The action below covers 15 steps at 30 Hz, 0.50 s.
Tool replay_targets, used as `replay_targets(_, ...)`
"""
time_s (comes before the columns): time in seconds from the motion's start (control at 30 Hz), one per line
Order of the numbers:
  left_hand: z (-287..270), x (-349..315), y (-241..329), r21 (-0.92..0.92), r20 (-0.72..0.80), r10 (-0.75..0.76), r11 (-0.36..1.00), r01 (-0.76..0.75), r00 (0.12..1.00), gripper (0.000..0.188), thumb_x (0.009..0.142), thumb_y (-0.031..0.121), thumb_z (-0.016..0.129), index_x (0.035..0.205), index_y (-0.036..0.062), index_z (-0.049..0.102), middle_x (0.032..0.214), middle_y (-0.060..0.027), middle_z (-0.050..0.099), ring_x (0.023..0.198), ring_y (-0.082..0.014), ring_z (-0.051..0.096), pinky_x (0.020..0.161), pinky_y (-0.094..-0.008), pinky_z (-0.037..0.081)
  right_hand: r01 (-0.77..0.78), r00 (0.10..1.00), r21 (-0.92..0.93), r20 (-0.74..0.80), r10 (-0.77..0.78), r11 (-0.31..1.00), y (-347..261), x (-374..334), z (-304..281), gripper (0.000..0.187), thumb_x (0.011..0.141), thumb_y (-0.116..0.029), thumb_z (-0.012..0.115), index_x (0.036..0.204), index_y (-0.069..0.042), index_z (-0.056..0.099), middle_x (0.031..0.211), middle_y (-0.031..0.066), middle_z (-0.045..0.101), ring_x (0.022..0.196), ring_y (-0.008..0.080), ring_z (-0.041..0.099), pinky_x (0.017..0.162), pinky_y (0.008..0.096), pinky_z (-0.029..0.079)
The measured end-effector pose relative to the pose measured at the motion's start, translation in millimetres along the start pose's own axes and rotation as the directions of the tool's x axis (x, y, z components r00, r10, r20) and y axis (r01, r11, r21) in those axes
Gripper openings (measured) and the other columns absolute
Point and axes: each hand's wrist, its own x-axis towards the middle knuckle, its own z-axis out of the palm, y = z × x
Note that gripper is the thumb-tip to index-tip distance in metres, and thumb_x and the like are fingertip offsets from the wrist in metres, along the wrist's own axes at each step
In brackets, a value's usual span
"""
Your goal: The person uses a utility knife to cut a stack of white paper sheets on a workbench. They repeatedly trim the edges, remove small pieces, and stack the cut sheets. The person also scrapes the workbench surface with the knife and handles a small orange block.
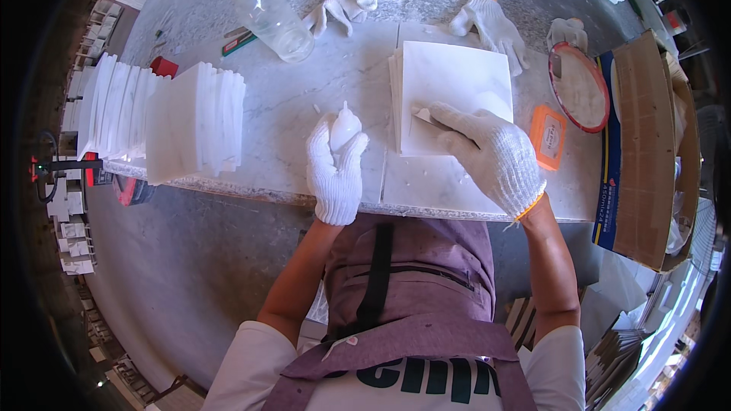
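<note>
Head view: the white tile (457, 68) tops a short stack (395, 99) on the marble worktop (278, 106), and I judge its face most at risk; the gloved right hand (491, 154) has its fingers pinched on a thin blade (421, 113) low over it, and too steep a tilt could scratch. Uneven pressure might also slide the stack, whose left edges sit out of line. The left hand (337, 171) wraps thumb and fingers round a small white squeeze bottle (346, 131), nozzle away from the body; a hard squeeze could spill it. My widest gap runs from there to the standing tiles (183, 125); rightward, the orange case (548, 135) crowds the right hand, the carton (643, 144) beyond. The front edge passes near both wrists, so anything dragged back might fall
</note>
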Motion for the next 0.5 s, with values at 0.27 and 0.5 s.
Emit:
replay_targets(0.27,-1,1,5,0.039,0.026,0.018,0.999,-0.019,0.999,0.044,0.087,-0.005,0.066,0.128,-0.0023,0.05,0.118,-0.01,0.057,0.105,-0.0161,0.058,0.09,-0.0301,0.052,0.016,0.999,-0.163,0.036,-0.01,0.986,1,11,0,0.034,0.091,-0.018,0.06,0.123,-0.011,0.066,0.092,0.0208,0.067,0.083,0.0369,0.065,0.077,0.0414,0.051)
replay_targets(0.5,-1,0,2,0.08,0.011,0.037,0.996,-0.038,0.999,0.043,0.087,-0.003,0.067,0.127,-0.0025,0.05,0.116,-0.0101,0.057,0.104,-0.0163,0.058,0.089,-0.0297,0.052,0.008,0.995,-0.229,0.1,0.015,0.973,5,-3,-9,0.036,0.091,-0.017,0.058,0.127,-0.014,0.065,0.089,0.02,0.064,0.082,0.0357,0.063,0.076,0.0398,0.05)
